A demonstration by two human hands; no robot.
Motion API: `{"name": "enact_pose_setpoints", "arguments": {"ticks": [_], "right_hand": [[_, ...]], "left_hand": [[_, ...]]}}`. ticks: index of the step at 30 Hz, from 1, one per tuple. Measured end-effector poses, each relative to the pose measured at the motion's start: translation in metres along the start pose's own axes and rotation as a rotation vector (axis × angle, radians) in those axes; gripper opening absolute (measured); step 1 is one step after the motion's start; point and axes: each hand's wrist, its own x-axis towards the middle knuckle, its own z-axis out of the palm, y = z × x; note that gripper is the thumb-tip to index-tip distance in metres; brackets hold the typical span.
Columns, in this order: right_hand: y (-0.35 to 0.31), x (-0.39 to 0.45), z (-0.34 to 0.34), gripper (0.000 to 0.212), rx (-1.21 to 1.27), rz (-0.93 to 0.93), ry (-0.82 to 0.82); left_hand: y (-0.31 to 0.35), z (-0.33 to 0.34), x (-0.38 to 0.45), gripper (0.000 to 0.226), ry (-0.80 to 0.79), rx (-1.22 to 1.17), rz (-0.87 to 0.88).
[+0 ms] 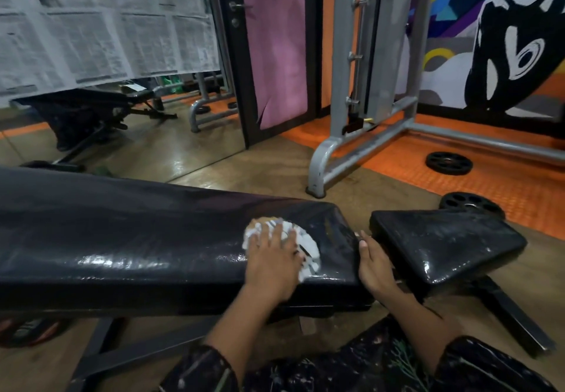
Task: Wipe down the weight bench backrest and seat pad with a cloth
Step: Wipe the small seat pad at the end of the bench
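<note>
Centre frame, the left hand (pixel 272 257) presses the cloth (pixel 301 243) flat-fingered on the backrest (pixel 137 238); the right hand (pixel 374 266) rests open at its end. The bunched cloth may slip off, leaving the seat pad (pixel 446 241) at right unwiped.

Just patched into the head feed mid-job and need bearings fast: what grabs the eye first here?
The long glossy black backrest runs across the foreground, and the left hand presses a crumpled white cloth flat on its right end. The right hand rests at that end's edge, in the gap before the separate seat pad on the right. Behind, a bright mural fills the upper right wall, with weight plates on the orange floor.
</note>
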Motion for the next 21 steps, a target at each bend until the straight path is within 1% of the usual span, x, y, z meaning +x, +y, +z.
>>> {"name": "enact_pose_setpoints", "arguments": {"ticks": [3, 5, 7, 9, 11, 14, 16, 19, 21], "right_hand": [[0.003, 0.003, 0.0, 0.045, -0.019, -0.009, -0.005], [0.004, 0.004, 0.0, 0.045, -0.018, -0.011, -0.016], [0.004, 0.004, 0.0, 0.046, -0.012, 0.001, -0.044], [0.004, 0.005, 0.0, 0.046, -0.007, 0.016, -0.071], [0.001, 0.006, -0.001, 0.047, -0.016, 0.034, -0.102], [-0.002, 0.007, -0.002, 0.048, -0.048, 0.064, -0.135], [-0.003, 0.007, -0.004, 0.05, -0.073, 0.071, -0.16], [-0.007, 0.006, -0.003, 0.053, -0.113, 0.059, -0.216], [-0.006, 0.004, -0.004, 0.055, -0.123, 0.049, -0.212]], "left_hand": [[-0.047, -0.01, 0.007, 0.06, 0.026, -0.033, -0.139], [-0.061, -0.009, -0.012, 0.067, 0.075, -0.046, -0.165], [-0.045, -0.006, -0.04, 0.078, 0.101, -0.028, -0.115], [-0.019, 0.002, -0.048, 0.069, 0.087, -0.038, -0.058], [-0.004, 0.004, -0.035, 0.063, 0.089, -0.066, -0.033], [-0.017, 0.001, -0.002, 0.057, 0.061, -0.081, -0.045], [-0.036, 0.0, 0.001, 0.056, 0.079, -0.07, -0.073], [-0.053, 0.006, -0.028, 0.062, 0.165, -0.066, -0.095], [-0.045, 0.014, -0.05, 0.063, 0.183, -0.036, -0.052]]}}
